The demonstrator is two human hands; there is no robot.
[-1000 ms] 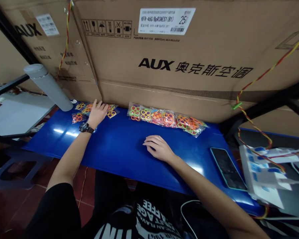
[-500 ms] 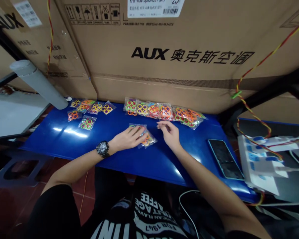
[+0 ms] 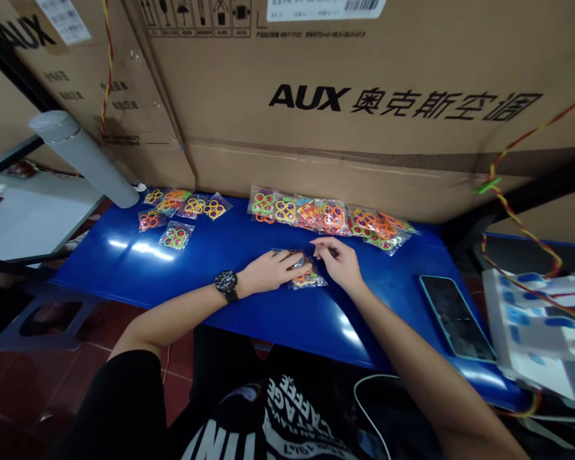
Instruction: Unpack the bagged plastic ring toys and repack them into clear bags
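Note:
My left hand, with a black watch at its wrist, rests palm down with fingers stretched over small clear packets of colourful rings. Those packets lie on the blue tabletop, partly hidden by the fingers. Just right of them is my right hand, loosely curved, its index finger and thumb apart and nothing visible between them. Behind both hands runs a row of similar packets, with orange, green, yellow and red rings. Farther left lies another group of packets, and a packet with green and red rings lies in front of it.
Large cardboard boxes stand along the back edge. A grey flask leans at the back left. Toward the right are a phone, a white power strip with plugs and a hanging red-yellow twisted wire.
The view has shifted a little, moving the whole scene. My right hand has come closer to the packets under my left hand, which stays on them.

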